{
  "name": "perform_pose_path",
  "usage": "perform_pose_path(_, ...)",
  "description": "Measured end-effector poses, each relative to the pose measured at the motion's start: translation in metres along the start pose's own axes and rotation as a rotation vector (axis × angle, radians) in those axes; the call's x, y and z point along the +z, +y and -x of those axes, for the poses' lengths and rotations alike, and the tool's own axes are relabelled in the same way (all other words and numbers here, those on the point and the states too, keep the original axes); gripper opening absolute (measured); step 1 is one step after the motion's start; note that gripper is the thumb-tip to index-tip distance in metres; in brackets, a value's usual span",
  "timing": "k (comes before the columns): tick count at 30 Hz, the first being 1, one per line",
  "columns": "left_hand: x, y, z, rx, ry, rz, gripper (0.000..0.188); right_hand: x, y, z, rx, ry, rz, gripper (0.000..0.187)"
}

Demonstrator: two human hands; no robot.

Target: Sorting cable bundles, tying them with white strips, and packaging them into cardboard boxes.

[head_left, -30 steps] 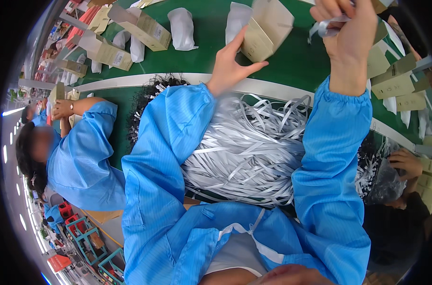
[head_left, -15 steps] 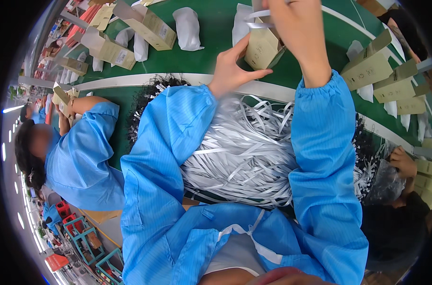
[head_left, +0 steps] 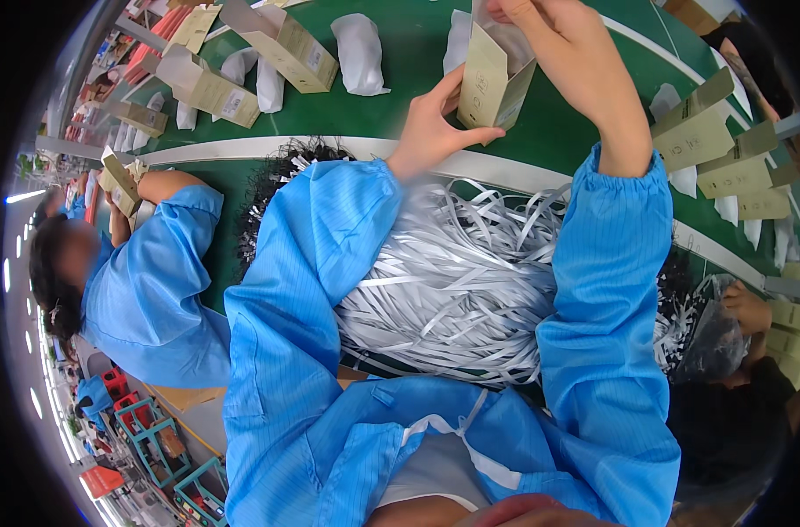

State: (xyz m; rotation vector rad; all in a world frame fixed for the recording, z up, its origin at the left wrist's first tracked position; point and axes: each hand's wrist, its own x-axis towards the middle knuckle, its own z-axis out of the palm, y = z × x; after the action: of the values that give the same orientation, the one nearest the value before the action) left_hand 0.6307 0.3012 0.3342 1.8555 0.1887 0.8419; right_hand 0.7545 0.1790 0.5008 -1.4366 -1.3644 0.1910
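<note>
A pale beige carton [head_left: 486, 88] stands upright on the green conveyor belt, its top unfolded. My left hand [head_left: 430, 132] is closed around its near left corner, thumb along the bottom front edge. Over the carton's opening is my right hand [head_left: 567, 44], its fingers curled together by the raised flap; what they pinch is hidden at the top edge. Something whitish shows inside the carton. Behind the left hand stands a white wrapped item [head_left: 457, 42]. Between my forearms lies a big heap of white flat ribbons [head_left: 452, 281].
More open cartons [head_left: 290, 53] and white wrapped items [head_left: 360, 54] stand along the belt at left; further cartons [head_left: 694, 136] are at right. Black stringy bundles [head_left: 272, 184] flank the ribbon heap. A co-worker in blue [head_left: 154, 299] handles a carton at left; another person's hand [head_left: 747, 307] is at right.
My right hand has moved right and slightly up, uncovering the carton's opening. The white ribbon that stretched from it across the carton's top no longer shows there. My left hand stays on the carton.
</note>
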Motion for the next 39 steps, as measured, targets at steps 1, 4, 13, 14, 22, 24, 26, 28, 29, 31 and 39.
perform_pose_path(1, 0.001, 0.001, 0.000, 0.012, -0.001, -0.003, 0.090, -0.005, -0.011, 0.002, 0.095, -0.062, 0.056, 0.028)
perform_pose_path(4, 0.002, 0.001, 0.000, 0.035, -0.008, -0.006, 0.090, -0.004, 0.030, 0.005, -0.209, 0.085, 0.149, 0.049)
perform_pose_path(13, -0.005, -0.023, -0.001, 0.240, 0.087, -0.146, 0.080, -0.023, -0.072, 0.022, 0.228, -0.210, 0.433, 0.025)
perform_pose_path(14, -0.006, -0.024, -0.002, 0.243, 0.079, -0.143, 0.080, -0.023, -0.069, 0.023, 0.230, -0.207, 0.433, 0.025)
perform_pose_path(22, -0.007, -0.024, -0.002, 0.129, 0.034, 0.061, 0.079, -0.019, -0.016, 0.033, -0.200, -0.259, 0.191, 0.034)
perform_pose_path(24, -0.004, -0.022, -0.002, 0.067, 0.030, 0.155, 0.078, -0.027, -0.023, 0.029, -0.062, -0.145, 0.396, 0.028)
perform_pose_path(26, 0.006, 0.002, -0.006, 0.388, 0.198, -0.193, 0.068, -0.032, -0.033, 0.026, 0.022, -0.082, 0.501, 0.025)
perform_pose_path(28, 0.004, 0.002, -0.004, 0.543, 0.280, -0.367, 0.063, -0.032, -0.038, 0.025, 0.007, 0.267, 0.583, 0.022)
perform_pose_path(29, -0.005, -0.005, -0.003, 0.439, 0.175, -0.276, 0.058, -0.033, -0.035, 0.026, 0.011, 0.265, 0.582, 0.022)
perform_pose_path(31, -0.017, -0.016, -0.001, 0.233, -0.029, -0.095, 0.047, -0.043, -0.017, 0.024, 0.093, 0.248, 0.585, 0.021)
perform_pose_path(39, -0.012, 0.002, -0.003, -0.201, -0.877, 0.176, 0.020, -0.069, 0.096, 0.003, -0.008, 0.399, 0.693, 0.019)
